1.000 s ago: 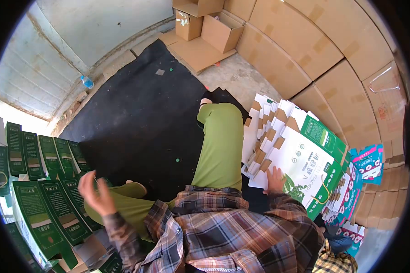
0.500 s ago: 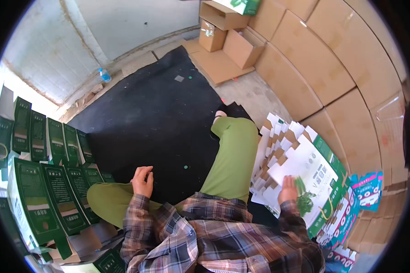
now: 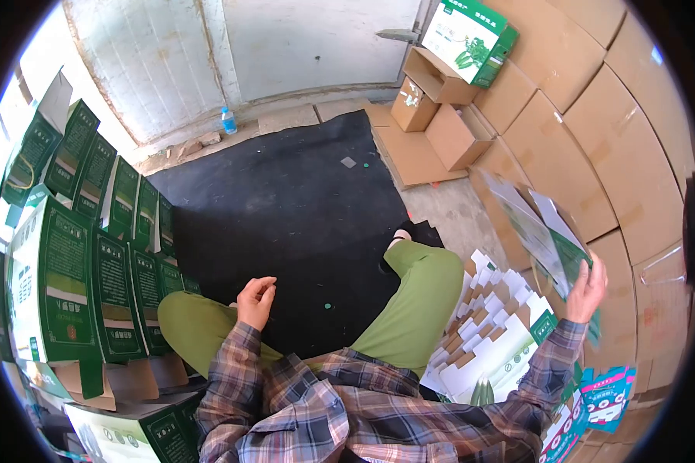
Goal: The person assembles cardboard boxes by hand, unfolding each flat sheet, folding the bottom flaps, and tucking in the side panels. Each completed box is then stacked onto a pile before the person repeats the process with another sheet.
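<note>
My right hand point(image 3: 588, 292) grips the edge of a flattened green-and-white carton point(image 3: 539, 220), held up at a tilt and partly blurred. Below it lies a stack of flattened cartons point(image 3: 490, 339), white with notched flaps and green edges, beside my right thigh. My left hand point(image 3: 256, 301) is over my other leg, its fingers curled in, with nothing visible in them. To the left stand rows of set-up green boxes point(image 3: 68, 285) with printed panels, the nearest ones close to my knee.
A black mat point(image 3: 278, 201) covers the floor ahead. Brown cartons point(image 3: 552, 139) are piled along the right wall. Open brown boxes point(image 3: 452, 139) and a green-white box point(image 3: 471, 46) stand at the far right. A water bottle point(image 3: 228, 121) is by the door; pink-and-teal packaging point(image 3: 608, 397) lies lower right.
My right hand has gone from resting on the stack to lifting a flattened carton up and to the right. The view has shifted; my left hand stays near my leg.
</note>
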Demonstrator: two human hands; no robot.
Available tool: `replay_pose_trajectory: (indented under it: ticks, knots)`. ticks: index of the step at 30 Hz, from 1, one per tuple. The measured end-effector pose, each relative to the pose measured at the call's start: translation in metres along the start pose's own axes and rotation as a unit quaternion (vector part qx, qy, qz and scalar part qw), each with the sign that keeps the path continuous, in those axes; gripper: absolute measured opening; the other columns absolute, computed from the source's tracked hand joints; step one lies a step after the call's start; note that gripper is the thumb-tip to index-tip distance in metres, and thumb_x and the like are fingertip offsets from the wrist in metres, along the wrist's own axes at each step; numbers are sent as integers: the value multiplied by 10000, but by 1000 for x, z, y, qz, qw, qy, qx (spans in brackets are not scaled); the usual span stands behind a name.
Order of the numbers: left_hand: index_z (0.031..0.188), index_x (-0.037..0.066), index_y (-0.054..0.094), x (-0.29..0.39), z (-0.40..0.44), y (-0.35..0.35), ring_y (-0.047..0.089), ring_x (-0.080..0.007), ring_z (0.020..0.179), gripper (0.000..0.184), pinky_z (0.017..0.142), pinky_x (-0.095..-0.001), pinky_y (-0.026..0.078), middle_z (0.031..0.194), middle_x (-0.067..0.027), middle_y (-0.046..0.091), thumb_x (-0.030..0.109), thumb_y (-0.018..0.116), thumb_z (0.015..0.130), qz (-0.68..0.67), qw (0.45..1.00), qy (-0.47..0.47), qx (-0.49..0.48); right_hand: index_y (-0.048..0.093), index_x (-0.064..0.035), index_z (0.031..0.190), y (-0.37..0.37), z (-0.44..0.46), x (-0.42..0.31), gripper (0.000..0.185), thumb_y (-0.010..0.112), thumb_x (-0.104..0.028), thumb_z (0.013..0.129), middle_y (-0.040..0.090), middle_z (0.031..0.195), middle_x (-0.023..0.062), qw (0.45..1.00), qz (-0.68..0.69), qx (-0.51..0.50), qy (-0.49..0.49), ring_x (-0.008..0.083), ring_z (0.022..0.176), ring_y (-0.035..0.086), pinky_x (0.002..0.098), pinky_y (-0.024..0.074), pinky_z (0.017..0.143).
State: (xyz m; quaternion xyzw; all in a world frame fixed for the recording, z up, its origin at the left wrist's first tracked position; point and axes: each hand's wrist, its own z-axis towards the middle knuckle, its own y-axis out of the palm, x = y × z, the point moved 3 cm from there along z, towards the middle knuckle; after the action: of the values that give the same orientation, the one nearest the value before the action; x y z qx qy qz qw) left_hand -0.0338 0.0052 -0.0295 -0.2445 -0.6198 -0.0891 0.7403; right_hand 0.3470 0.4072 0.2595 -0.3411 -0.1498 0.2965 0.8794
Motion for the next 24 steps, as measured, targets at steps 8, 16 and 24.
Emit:
replay_pose_trajectory:
  ticks: [8, 16, 24]
  knots:
    - [1282, 89, 501, 16, 36, -55, 566, -113, 949, 395, 696, -232, 478, 1117, -38, 587, 169, 568, 901, -116, 991, -41, 55, 505, 2, 1231, 146, 15, -69, 329, 522, 7, 903, 584, 1141, 60, 672, 726, -45, 140, 127, 1042, 529, 264, 415, 906]
    - [1362, 55, 369, 16, 71, -129, 406, -205, 1237, 570, 1031, -427, 290, 1363, -74, 429, 428, 473, 944, -337, 915, 21, 219, 506, -46, 1226, 233, 8, -223, 350, 505, 30, 884, 555, 1191, 62, 420, 873, -212, 124, 134, 1056, 528, 293, 384, 954]
    - [1199, -20, 515, 11, 52, -115, 550, -197, 1073, 397, 945, -348, 405, 1158, -83, 585, 232, 561, 896, -362, 919, -108, 114, 325, 34, 1354, 289, -23, -266, 458, 408, -5, 905, 481, 1279, 130, 638, 703, -242, 199, 199, 1164, 470, 316, 347, 1000]
